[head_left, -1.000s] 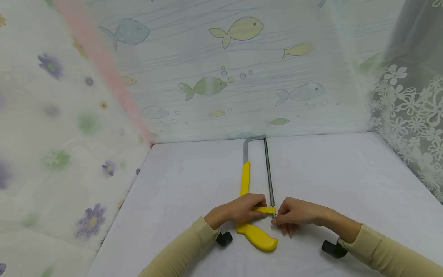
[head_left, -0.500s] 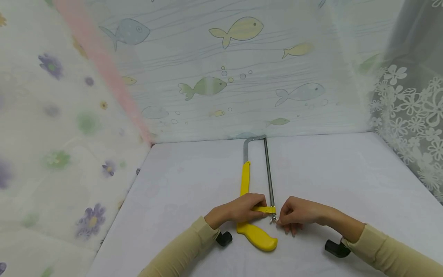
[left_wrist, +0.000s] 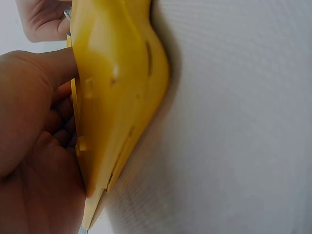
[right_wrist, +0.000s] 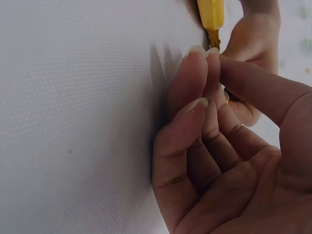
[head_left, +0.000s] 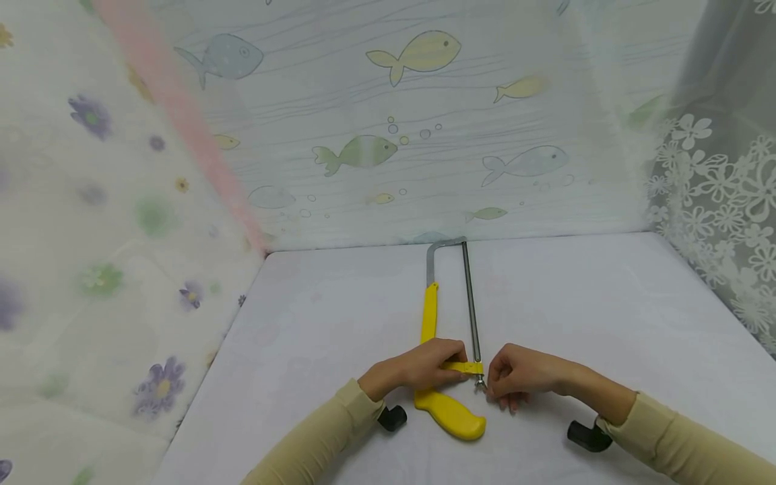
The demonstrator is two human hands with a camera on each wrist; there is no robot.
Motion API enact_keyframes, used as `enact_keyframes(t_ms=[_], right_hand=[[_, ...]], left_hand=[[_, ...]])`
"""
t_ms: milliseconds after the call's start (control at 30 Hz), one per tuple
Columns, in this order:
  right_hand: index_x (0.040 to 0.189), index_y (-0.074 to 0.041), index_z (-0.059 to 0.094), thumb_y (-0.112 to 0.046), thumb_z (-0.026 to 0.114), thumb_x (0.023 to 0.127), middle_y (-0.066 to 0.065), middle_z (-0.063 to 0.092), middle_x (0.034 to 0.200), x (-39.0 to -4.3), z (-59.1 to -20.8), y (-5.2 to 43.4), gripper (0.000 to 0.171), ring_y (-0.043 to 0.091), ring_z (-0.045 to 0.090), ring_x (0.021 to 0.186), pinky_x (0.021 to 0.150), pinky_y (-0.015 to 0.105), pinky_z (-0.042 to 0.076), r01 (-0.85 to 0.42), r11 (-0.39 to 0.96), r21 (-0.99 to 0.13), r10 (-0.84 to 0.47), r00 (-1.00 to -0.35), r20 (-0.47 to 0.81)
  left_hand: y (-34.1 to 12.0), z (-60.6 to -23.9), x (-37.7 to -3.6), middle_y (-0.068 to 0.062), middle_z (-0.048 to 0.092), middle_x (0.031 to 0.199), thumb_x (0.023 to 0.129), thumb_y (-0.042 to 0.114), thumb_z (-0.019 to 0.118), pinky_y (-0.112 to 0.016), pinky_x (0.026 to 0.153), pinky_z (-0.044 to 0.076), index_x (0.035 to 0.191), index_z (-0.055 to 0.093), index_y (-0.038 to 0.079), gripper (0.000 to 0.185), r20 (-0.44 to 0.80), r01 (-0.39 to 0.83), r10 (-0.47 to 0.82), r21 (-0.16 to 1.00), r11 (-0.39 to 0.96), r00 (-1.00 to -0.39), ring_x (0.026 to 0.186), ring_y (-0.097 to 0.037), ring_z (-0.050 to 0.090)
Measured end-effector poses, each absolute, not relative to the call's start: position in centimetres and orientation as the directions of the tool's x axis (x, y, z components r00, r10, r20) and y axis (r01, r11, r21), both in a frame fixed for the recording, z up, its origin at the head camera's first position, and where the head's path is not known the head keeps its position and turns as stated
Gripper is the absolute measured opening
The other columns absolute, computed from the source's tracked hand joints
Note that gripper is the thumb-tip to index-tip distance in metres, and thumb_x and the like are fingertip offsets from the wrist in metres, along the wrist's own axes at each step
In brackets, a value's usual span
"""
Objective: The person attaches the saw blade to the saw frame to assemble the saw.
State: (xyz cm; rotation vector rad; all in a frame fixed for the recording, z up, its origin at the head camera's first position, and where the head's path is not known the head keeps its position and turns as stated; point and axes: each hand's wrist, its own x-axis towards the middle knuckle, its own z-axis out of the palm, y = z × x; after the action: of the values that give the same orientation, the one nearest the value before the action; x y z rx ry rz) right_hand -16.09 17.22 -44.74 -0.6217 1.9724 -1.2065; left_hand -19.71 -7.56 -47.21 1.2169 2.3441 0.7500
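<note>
While low, left hand (head_left: 428, 364) around hacksaw (head_left: 430, 311); right hand (head_left: 521, 374) curled at wing nut (head_left: 479, 382), grip unclear.

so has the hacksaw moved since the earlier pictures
No: in the head view, the hacksaw shows no shift either way against the back edge of the table.

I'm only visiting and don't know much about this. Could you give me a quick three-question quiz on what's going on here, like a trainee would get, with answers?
1. Multiple choice: which tool lies on the white table?
A) Hammer
B) Hacksaw
C) Pliers

2. True or false: the left hand grips the tool's yellow frame.

3. Fill in the blank: in the head view, the fingers of the right hand are right beside a small metal ____ nut.

Key:
1. B, hacksaw.
2. True.
3. Wing; the part is a wing nut.
</note>
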Motion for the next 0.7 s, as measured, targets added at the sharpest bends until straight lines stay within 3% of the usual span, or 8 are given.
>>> enact_keyframes(t_ms=[167,433,700], right_hand=[[0.086,0.001,0.074,-0.011,0.073,0.093,0.009,0.067,0.069,-16.06,-44.83,17.09,0.014,0.013,0.058,0.056,0.049,0.022,0.040,-0.010,0.447,-0.894,-0.712,-0.609,-0.349],[0.079,0.000,0.074,-0.024,0.071,0.096,0.010,0.069,0.068,-16.00,-44.86,16.69,0.031,0.013,0.058,0.053,0.048,0.023,0.039,-0.025,0.473,-0.881,-0.697,-0.621,-0.358],[0.080,0.000,0.075,-0.025,0.069,0.099,0.014,0.071,0.071,-15.96,-45.04,16.36,0.032,0.013,0.060,0.052,0.048,0.023,0.040,-0.007,0.466,-0.885,-0.692,-0.625,-0.360]], left_hand=[[-7.56,-47.37,-19.83,0.009,0.060,0.092,0.102,0.023,0.067,-0.015,0.076,0.045,0.105,0.059,0.013,0.012,-0.094,0.626,0.833,0.615,0.479,-0.545,0.081,-0.001,0.050],[-7.59,-47.27,-19.90,0.009,0.060,0.093,0.102,0.023,0.067,-0.015,0.076,0.045,0.105,0.060,0.014,0.012,-0.099,0.614,0.828,0.623,0.484,-0.552,0.082,-0.002,0.050],[-7.60,-47.41,-19.86,0.009,0.060,0.092,0.102,0.023,0.067,-0.015,0.076,0.045,0.104,0.059,0.014,0.012,-0.097,0.621,0.833,0.620,0.478,-0.545,0.081,-0.001,0.050]])
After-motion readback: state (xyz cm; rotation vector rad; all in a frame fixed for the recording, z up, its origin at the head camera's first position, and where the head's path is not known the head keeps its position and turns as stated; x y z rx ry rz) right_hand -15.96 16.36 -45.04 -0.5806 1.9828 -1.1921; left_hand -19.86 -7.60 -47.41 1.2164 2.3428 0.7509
